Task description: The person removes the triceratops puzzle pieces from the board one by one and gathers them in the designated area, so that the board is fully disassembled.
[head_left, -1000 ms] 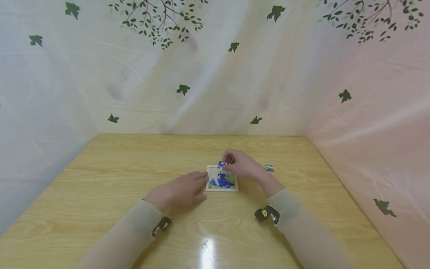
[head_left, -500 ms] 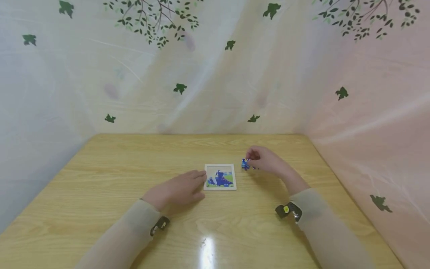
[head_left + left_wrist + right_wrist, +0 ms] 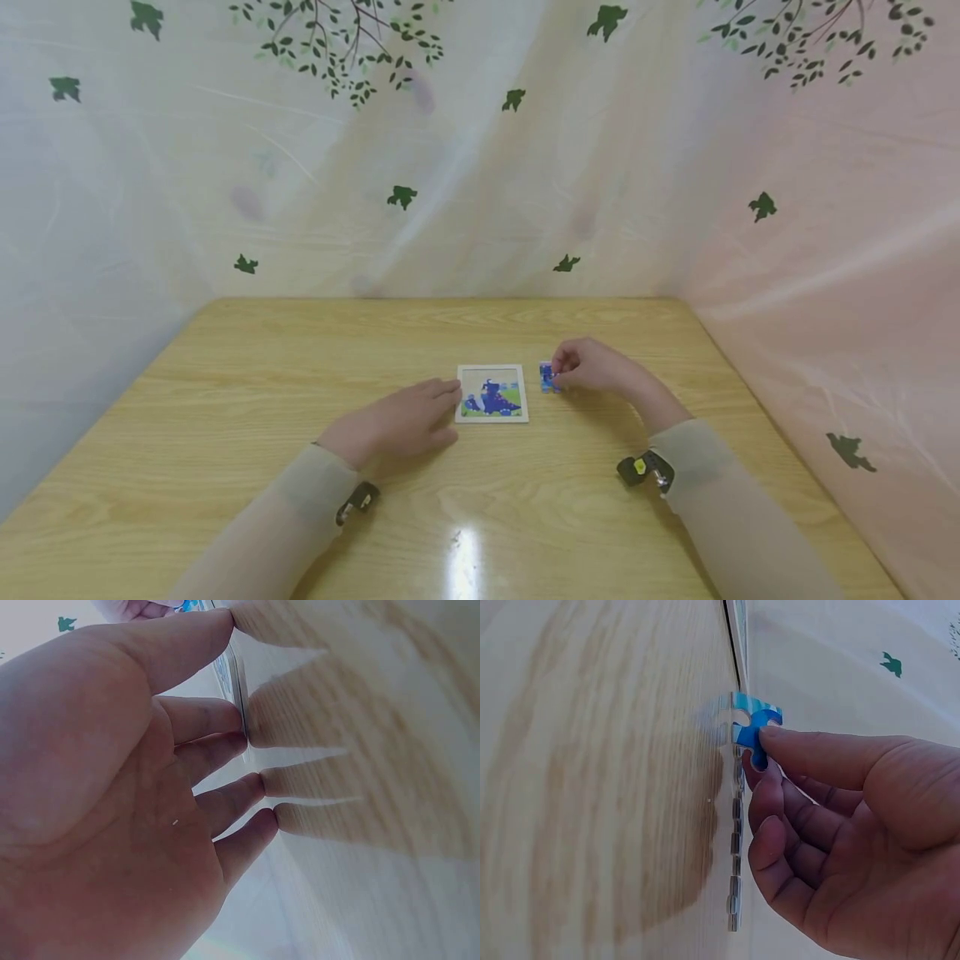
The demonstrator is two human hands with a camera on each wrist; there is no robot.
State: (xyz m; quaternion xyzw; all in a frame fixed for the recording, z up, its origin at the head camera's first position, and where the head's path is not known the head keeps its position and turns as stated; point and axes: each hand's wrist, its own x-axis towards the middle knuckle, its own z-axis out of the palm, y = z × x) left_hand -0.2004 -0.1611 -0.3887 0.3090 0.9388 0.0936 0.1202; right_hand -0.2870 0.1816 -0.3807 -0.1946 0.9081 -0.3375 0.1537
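My right hand (image 3: 592, 364) pinches a blue jigsaw piece (image 3: 756, 731) between thumb and fingers, just right of the white puzzle frame (image 3: 525, 408). In the right wrist view the piece is tilted up with one edge at the tabletop. A purple dinosaur picture (image 3: 491, 398) fills the lower part of the frame, while bare backing shows along its top. My left hand (image 3: 397, 421) lies with extended fingers at the frame's left side. Its fingertips (image 3: 232, 720) rest along the frame edge and the wood in the left wrist view.
More jigsaw pieces (image 3: 736, 844) lie flat on the table below the right fingers, seen edge-on; in the head view that hand mostly covers them. The wooden table (image 3: 300, 350) meets a leaf-printed curtain (image 3: 465, 167) at the back and sides.
My right hand has moved from over the frame's top to its right side with a jigsaw piece, then slightly down toward the table. The left hand stays at the frame.
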